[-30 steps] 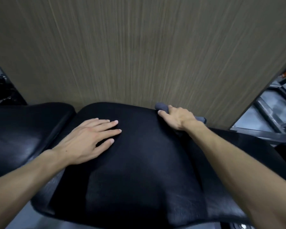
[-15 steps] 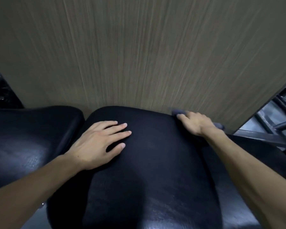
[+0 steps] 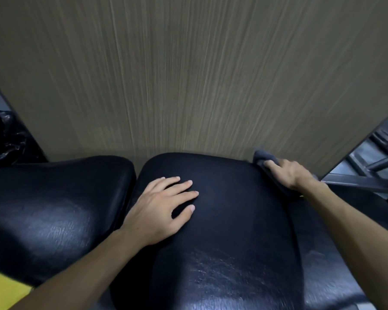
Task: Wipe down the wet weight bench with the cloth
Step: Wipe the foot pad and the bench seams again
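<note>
The black padded weight bench [image 3: 229,253] fills the lower half of the head view, its glossy surface catching light near the front. My right hand [image 3: 288,173] presses a grey cloth [image 3: 263,158] onto the pad's far right corner, close to the wall. Most of the cloth is hidden under the hand. My left hand [image 3: 161,206] lies flat on the middle of the same pad, fingers spread, holding nothing.
A second black pad [image 3: 52,209] adjoins on the left, across a narrow gap. A wood-grain wall panel [image 3: 188,74] rises right behind the bench. Grey metal frame bars [image 3: 363,182] stand at the right, a black plastic bag [image 3: 2,137] at the far left.
My right hand has slid the cloth rightward along the pad's far edge to the right corner. The left hand stays flat on the pad. The camera view has shifted slightly.
</note>
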`<act>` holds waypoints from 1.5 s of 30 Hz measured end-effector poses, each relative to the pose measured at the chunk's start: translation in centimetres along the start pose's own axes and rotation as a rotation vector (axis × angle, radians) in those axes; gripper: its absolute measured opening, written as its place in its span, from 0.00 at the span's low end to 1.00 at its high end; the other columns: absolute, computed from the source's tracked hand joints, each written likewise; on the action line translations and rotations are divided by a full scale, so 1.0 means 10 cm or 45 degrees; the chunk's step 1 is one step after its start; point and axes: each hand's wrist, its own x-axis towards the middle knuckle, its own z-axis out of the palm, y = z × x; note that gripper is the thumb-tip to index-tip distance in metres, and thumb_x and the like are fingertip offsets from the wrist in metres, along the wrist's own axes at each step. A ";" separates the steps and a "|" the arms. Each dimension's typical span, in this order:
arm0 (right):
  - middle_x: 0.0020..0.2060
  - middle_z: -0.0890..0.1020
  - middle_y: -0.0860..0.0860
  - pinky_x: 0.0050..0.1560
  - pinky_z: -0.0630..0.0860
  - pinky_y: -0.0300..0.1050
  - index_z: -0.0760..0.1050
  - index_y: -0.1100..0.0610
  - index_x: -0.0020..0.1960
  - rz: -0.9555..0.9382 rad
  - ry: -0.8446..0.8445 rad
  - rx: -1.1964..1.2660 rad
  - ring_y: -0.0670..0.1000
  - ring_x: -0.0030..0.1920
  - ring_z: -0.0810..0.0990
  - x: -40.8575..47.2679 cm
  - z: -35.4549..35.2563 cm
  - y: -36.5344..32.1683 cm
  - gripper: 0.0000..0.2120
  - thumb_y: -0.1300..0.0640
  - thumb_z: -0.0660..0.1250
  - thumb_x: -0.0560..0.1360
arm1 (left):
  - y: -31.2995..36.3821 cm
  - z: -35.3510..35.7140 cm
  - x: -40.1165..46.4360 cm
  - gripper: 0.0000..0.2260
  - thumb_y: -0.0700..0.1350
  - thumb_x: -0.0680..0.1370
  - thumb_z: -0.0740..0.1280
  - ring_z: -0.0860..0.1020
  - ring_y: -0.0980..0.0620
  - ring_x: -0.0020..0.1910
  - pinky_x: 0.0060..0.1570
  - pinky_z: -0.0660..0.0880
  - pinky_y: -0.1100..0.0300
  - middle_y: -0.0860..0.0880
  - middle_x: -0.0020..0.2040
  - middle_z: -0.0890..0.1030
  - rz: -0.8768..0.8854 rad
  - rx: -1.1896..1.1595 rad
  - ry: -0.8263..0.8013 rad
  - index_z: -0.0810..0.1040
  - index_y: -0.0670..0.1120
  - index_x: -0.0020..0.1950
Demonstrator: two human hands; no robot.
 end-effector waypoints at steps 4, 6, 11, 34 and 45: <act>0.69 0.75 0.60 0.66 0.66 0.57 0.69 0.54 0.73 0.037 0.063 -0.114 0.62 0.67 0.74 0.06 0.11 -0.48 0.30 0.39 0.47 0.79 | -0.01 0.01 0.05 0.18 0.61 0.80 0.58 0.66 0.57 0.73 0.75 0.58 0.53 0.62 0.71 0.73 0.007 -0.029 0.023 0.77 0.61 0.67; 0.70 0.74 0.60 0.68 0.63 0.58 0.68 0.55 0.73 -0.064 0.106 -0.142 0.61 0.69 0.72 0.09 0.22 -0.97 0.31 0.37 0.47 0.80 | -0.02 0.00 0.05 0.18 0.61 0.80 0.58 0.66 0.58 0.73 0.75 0.56 0.55 0.63 0.71 0.73 -0.011 -0.054 0.025 0.77 0.61 0.67; 0.67 0.76 0.59 0.66 0.64 0.57 0.69 0.56 0.70 -0.541 0.104 -0.208 0.60 0.68 0.72 -0.05 0.49 -2.21 0.32 0.33 0.49 0.80 | -0.04 0.00 0.06 0.16 0.56 0.80 0.60 0.68 0.57 0.72 0.73 0.60 0.54 0.61 0.69 0.75 0.002 -0.109 0.044 0.78 0.61 0.66; 0.68 0.77 0.54 0.62 0.69 0.53 0.71 0.47 0.73 -0.812 -0.235 -0.191 0.58 0.67 0.74 0.11 0.47 -2.96 0.38 0.25 0.55 0.72 | -0.03 0.03 0.09 0.16 0.56 0.80 0.59 0.66 0.59 0.73 0.75 0.56 0.57 0.64 0.68 0.75 -0.040 -0.115 0.037 0.78 0.61 0.65; 0.49 0.84 0.60 0.46 0.67 0.48 0.77 0.53 0.43 -1.109 -0.041 -0.034 0.61 0.51 0.79 -0.36 0.60 -2.93 0.17 0.42 0.60 0.79 | 0.00 -0.06 0.08 0.14 0.54 0.79 0.59 0.77 0.48 0.51 0.59 0.71 0.53 0.53 0.49 0.84 -0.061 0.014 -0.034 0.83 0.51 0.48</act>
